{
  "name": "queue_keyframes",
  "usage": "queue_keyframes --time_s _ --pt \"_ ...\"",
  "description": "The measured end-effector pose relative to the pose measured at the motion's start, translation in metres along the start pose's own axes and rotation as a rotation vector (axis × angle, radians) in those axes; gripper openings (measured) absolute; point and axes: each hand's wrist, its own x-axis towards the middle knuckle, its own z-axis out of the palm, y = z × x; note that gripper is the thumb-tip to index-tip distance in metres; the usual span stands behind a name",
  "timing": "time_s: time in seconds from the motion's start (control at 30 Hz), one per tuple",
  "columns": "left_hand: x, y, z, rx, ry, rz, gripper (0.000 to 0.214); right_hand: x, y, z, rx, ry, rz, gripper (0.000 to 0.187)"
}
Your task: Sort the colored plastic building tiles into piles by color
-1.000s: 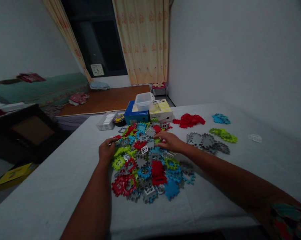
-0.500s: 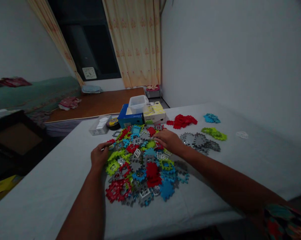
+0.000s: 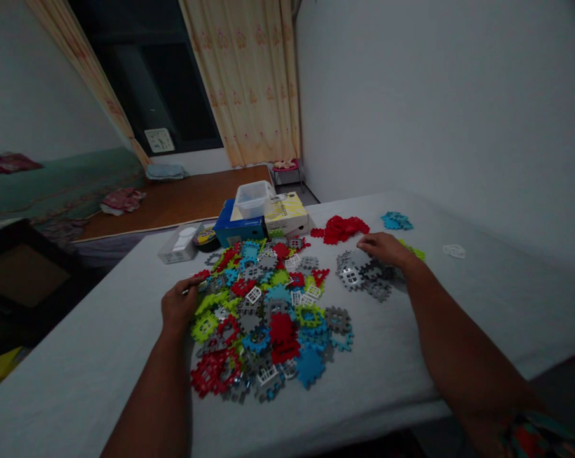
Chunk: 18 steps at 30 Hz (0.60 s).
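A large heap of interlocking plastic building pieces [image 3: 249, 318] in red, blue, green, grey and white lies on the white-covered table. My left hand [image 3: 179, 305] is at the heap's left edge, fingers curled together; what they pinch, if anything, is too small to make out. To the right of the heap, my right hand [image 3: 383, 248] is over a smaller pile of grey pieces [image 3: 377, 289]. Its thumb and fingers are closed at a flat grey piece [image 3: 360, 258] on top of that pile. The hand partly covers a pile of green pieces [image 3: 415, 249] behind it.
A red pile [image 3: 342, 229] and a blue pile [image 3: 396, 221] lie farther back, with a white piece [image 3: 454, 250] at the right. Behind the heap stand a blue box [image 3: 240, 229], a yellow box [image 3: 287, 216], a clear tub [image 3: 254, 198], a roll of tape [image 3: 206, 240] and a white box [image 3: 177, 245].
My right hand has moved from the heap rightward to the grey pile. My left hand stays by the heap's left edge. The view has shifted slightly to the right.
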Motion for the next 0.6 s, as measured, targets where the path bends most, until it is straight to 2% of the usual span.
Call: queue_keyframes --time_s 0.1,0.17,0.27,0.33,0.47,0.6 --pt "-0.001 0.000 0.000 -0.004 0.012 -0.002 0.033 -0.002 -0.014 0.004 -0.017 0.087 0.025 0.018" --pt "-0.001 0.001 0.000 -0.011 0.013 -0.005 0.033 -0.004 -0.029 0.011 0.069 0.097 -0.093 0.020" --pt "-0.001 0.003 0.000 -0.030 0.007 -0.003 0.033 -0.009 -0.056 0.028 0.137 0.018 -0.353 0.022" --pt "-0.001 0.003 0.000 -0.027 0.008 0.000 0.033 -0.014 -0.072 0.041 0.087 -0.062 -0.447 0.024" --pt "-0.001 0.002 0.000 -0.017 0.004 0.012 0.032 -0.023 -0.090 0.060 -0.089 -0.191 -0.466 0.025" --pt "-0.001 0.002 0.000 -0.031 -0.005 0.010 0.032 -0.027 -0.097 0.070 -0.146 -0.220 -0.494 0.017"
